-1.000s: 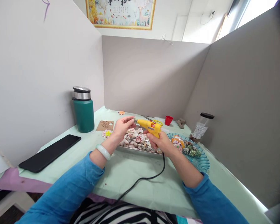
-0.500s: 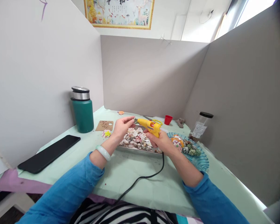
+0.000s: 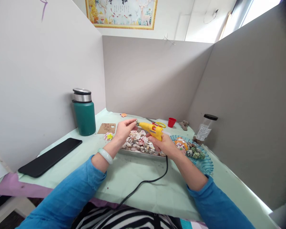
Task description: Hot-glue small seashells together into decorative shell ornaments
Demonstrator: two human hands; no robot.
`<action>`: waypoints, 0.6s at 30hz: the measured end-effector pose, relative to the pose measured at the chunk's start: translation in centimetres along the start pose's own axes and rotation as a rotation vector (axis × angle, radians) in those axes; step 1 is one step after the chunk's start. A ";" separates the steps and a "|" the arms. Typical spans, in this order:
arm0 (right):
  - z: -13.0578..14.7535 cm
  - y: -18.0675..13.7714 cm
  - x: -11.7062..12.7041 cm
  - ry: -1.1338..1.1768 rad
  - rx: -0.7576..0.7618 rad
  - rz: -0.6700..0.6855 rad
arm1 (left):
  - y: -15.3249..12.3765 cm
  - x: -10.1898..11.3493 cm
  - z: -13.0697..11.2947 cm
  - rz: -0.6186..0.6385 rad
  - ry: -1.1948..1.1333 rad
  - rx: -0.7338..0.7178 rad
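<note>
My right hand (image 3: 165, 144) is closed round the grip of a yellow glue gun (image 3: 152, 129), whose nozzle points left. My left hand (image 3: 124, 129) pinches a small shell (image 3: 135, 121) at the fingertips, right at the gun's tip. Both hands hover over a metal tray (image 3: 143, 153) filled with several shells. The gun's black cord (image 3: 145, 182) runs down across the pale green table cover toward me.
A green flask (image 3: 84, 112) stands at the left, with a black phone (image 3: 50, 156) lying nearer me. A blue glass dish (image 3: 205, 163) of coloured shells sits right of the tray. A brown card (image 3: 107, 128), yellow-handled scissors (image 3: 160, 124), a red cup (image 3: 172, 122) and a clear jar (image 3: 205, 129) stand further back. Grey partitions close in three sides.
The glue gun's nozzle has edged slightly left, closer to the shell in my left fingers. The view has shifted a little; otherwise nothing has moved.
</note>
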State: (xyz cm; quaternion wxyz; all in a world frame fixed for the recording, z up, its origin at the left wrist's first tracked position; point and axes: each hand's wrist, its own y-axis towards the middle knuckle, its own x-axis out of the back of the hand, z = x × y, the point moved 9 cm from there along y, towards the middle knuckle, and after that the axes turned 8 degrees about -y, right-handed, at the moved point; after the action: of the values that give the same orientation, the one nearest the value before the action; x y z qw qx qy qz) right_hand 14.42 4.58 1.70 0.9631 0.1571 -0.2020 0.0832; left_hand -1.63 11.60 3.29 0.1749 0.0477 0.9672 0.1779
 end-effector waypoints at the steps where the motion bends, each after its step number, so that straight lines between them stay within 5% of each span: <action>1: 0.0 0.0 0.0 -0.005 0.003 -0.001 | 0.0 0.0 0.0 0.000 0.000 0.001; 18: -0.2 0.1 0.4 -0.066 -0.014 -0.036 | 0.0 0.1 -0.2 0.007 0.028 -0.013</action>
State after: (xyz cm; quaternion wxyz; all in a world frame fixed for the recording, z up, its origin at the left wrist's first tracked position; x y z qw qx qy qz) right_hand 14.79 4.74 1.71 0.9584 0.1564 -0.2312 0.0592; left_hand -1.74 11.51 3.41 0.1612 0.0477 0.9681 0.1857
